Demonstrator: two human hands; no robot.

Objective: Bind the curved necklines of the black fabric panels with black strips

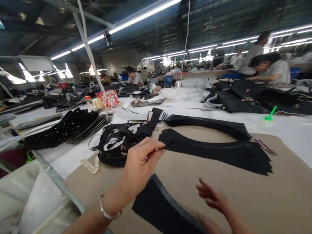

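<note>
Pinching a small dark piece (170, 144) between thumb and fingertips, the left hand (144, 156) is raised over a brown sheet (222, 172) on the white counter (307, 138); its grip is closed on that piece, which is perhaps a thin strip, though blur leaves this uncertain. A silver bracelet (107, 210) circles the wrist. The right hand (222, 211) has a loose, empty grip, fingers and thumb spread apart over a curved black panel (163, 211) with a grey band along its inner edge. The panel lies on the near part of the sheet, partly hidden by that hand; whether they touch, one cannot tell.

Beyond the hands, two stacks of curved black pieces (213, 153) lie one behind the other, with pink-handled scissors (266, 146) just beside their right end. To the left sit a tangled bundle of black strips (114, 146), a cream scrap (92, 164) and a fanned row of black pieces (65, 128). Farther off, a person (275, 72) leans over dark items (247, 93).
</note>
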